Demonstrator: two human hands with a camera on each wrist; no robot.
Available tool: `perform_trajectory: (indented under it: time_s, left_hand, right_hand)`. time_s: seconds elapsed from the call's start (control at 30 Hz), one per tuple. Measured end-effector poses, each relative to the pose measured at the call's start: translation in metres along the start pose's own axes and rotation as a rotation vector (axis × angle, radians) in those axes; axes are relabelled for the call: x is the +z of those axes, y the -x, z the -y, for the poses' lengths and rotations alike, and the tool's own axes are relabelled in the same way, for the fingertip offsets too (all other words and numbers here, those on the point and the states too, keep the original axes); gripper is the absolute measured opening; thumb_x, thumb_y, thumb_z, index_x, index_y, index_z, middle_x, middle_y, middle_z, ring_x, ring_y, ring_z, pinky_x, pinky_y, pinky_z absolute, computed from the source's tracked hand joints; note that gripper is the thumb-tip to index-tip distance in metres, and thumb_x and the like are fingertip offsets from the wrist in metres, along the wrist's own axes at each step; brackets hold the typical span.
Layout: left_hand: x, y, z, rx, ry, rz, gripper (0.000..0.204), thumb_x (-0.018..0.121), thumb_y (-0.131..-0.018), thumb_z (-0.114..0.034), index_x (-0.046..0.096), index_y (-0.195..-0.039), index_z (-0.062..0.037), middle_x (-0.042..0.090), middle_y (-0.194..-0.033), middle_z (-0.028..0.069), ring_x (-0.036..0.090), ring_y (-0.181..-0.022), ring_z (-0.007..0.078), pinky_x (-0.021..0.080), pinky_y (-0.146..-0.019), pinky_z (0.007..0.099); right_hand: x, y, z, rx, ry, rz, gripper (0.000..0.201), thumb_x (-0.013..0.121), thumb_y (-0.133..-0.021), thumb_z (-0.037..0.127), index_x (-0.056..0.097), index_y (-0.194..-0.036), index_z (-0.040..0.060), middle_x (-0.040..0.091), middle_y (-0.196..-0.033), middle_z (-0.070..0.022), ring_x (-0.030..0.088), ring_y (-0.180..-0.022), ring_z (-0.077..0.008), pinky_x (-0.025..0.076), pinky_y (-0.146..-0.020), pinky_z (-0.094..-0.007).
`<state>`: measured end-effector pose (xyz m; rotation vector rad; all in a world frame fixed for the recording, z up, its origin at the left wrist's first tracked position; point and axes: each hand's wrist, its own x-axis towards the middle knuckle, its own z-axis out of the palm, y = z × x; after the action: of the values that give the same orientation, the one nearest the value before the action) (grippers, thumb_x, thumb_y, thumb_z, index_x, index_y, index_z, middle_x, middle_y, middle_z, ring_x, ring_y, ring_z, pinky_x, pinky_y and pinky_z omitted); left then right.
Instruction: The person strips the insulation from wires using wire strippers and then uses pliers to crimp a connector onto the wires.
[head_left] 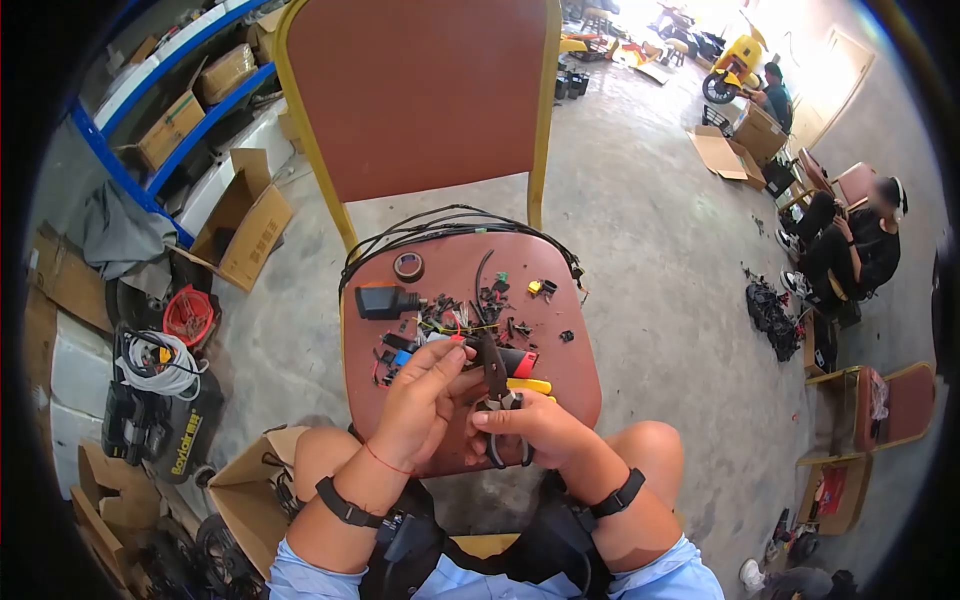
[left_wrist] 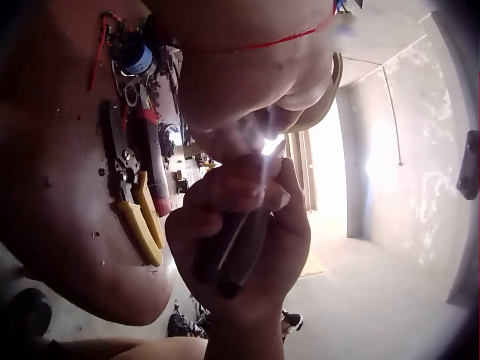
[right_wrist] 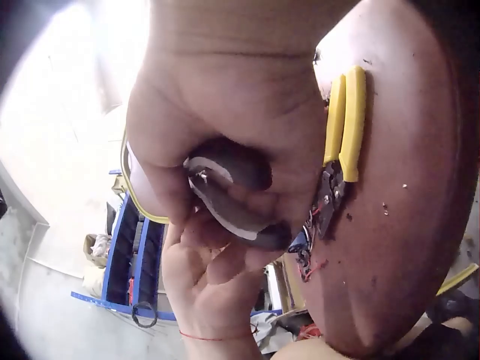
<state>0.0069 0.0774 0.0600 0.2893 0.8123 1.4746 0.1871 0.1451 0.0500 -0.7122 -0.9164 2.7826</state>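
My right hand (head_left: 528,424) grips pliers (head_left: 495,372) with dark and grey handles; their jaws point away from me over the chair seat. Close beside the jaws, my left hand (head_left: 418,398) pinches a small dark piece (head_left: 473,346) between thumb and fingers. What kind of piece it is I cannot tell, as the fingers mostly cover it. Under the hands lie yellow-handled wire strippers (left_wrist: 139,225) and a red-and-black handled tool (left_wrist: 153,161). A heap of small black plastic parts and wire bits (head_left: 470,318) spreads across the seat beyond.
A tape roll (head_left: 408,266) and a black bottle-shaped item (head_left: 386,302) sit at the seat's left. Black cable (head_left: 455,214) loops along its back edge, before the chair's backrest (head_left: 415,100). Boxes fill the blue shelf (head_left: 160,180) leftward; a seated person (head_left: 860,245) is at right.
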Motion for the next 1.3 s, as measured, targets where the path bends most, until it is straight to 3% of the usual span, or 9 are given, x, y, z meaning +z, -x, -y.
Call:
perform_trajectory:
  time_s: [0.13, 0.23, 0.33, 0.4, 0.7, 0.9, 1.03, 1.3]
  left_hand:
    - [-0.002, -0.001, 0.0, -0.021, 0.006, -0.007, 0.015, 0.057, -0.108, -0.015, 0.059, -0.12, -0.0067, 0.068, -0.118, 0.0067, 0.071, -0.111, 0.0245, 0.057, -0.099, 0.0425]
    - [-0.004, -0.002, 0.002, -0.02, 0.017, 0.0, 0.016, 0.061, -0.106, -0.017, 0.062, -0.121, -0.0093, 0.068, -0.119, 0.0061, 0.07, -0.114, 0.0272, 0.057, -0.093, 0.0405]
    - [-0.001, 0.001, -0.003, -0.056, 0.008, 0.002, 0.016, 0.061, -0.107, -0.018, 0.062, -0.121, -0.0107, 0.068, -0.118, 0.0059, 0.07, -0.113, 0.0265, 0.06, -0.078, 0.036]
    - [-0.002, 0.001, -0.004, -0.071, 0.013, 0.02, 0.015, 0.059, -0.107, -0.017, 0.06, -0.12, -0.0092, 0.068, -0.118, 0.0068, 0.071, -0.111, 0.0259, 0.061, -0.081, 0.0364]
    - [-0.002, 0.0, -0.003, -0.057, -0.02, 0.022, 0.017, 0.059, -0.107, -0.016, 0.06, -0.121, -0.0066, 0.068, -0.118, 0.0092, 0.07, -0.112, 0.0257, 0.062, -0.08, 0.0347]
    - [-0.002, -0.001, -0.005, -0.081, -0.06, 0.046, 0.016, 0.059, -0.107, -0.016, 0.06, -0.119, -0.0066, 0.069, -0.117, 0.0084, 0.071, -0.108, 0.0244, 0.06, -0.071, 0.0331]
    - [0.001, 0.002, -0.007, -0.064, -0.076, 0.03, 0.015, 0.058, -0.107, -0.018, 0.06, -0.119, -0.0088, 0.07, -0.116, 0.0071, 0.072, -0.106, 0.0228, 0.057, -0.062, 0.0296]
    - [0.002, 0.002, -0.009, -0.11, -0.073, 0.009, 0.016, 0.06, -0.106, -0.02, 0.06, -0.12, -0.0118, 0.071, -0.115, 0.0048, 0.072, -0.106, 0.0208, 0.056, -0.066, 0.0287]
  right_hand:
    - [0.001, 0.001, 0.001, -0.001, 0.045, -0.023, 0.022, 0.071, -0.098, 0.018, 0.068, -0.107, -0.0024, 0.07, -0.091, -0.0114, 0.073, -0.087, -0.0263, 0.059, -0.082, -0.0368]
    - [0.002, 0.0, 0.002, -0.017, 0.086, -0.017, 0.025, 0.07, -0.099, 0.021, 0.069, -0.107, -0.0022, 0.072, -0.096, -0.012, 0.072, -0.092, -0.0249, 0.057, -0.086, -0.036]
    - [0.006, -0.001, 0.001, -0.063, 0.123, -0.021, 0.029, 0.068, -0.101, 0.026, 0.07, -0.108, -0.0021, 0.073, -0.1, -0.0121, 0.071, -0.097, -0.0231, 0.054, -0.091, -0.0352]
    - [0.005, -0.002, -0.001, -0.058, 0.117, -0.019, 0.031, 0.067, -0.102, 0.028, 0.07, -0.108, -0.0023, 0.073, -0.102, -0.012, 0.07, -0.1, -0.0222, 0.053, -0.094, -0.035]
    - [0.003, 0.001, 0.002, 0.032, 0.194, -0.078, 0.029, 0.068, -0.102, 0.031, 0.07, -0.109, 0.0034, 0.071, -0.099, -0.0064, 0.064, -0.086, -0.0133, 0.048, -0.063, -0.0263]
    - [0.005, 0.0, 0.001, -0.004, 0.14, -0.046, 0.026, 0.071, -0.099, 0.023, 0.067, -0.115, 0.0035, 0.071, -0.101, -0.0069, 0.066, -0.089, -0.0153, 0.051, -0.066, -0.0286]
    - [0.002, 0.0, 0.001, 0.015, 0.093, -0.031, 0.027, 0.067, -0.095, 0.009, 0.065, -0.121, 0.0017, 0.072, -0.105, -0.0092, 0.068, -0.092, -0.0174, 0.054, -0.07, -0.0302]
    - [0.0, -0.001, 0.002, 0.058, 0.039, -0.019, 0.047, 0.058, -0.08, -0.007, 0.063, -0.126, -0.0016, 0.071, -0.116, -0.0147, 0.07, -0.092, -0.0209, 0.06, -0.081, -0.0349]
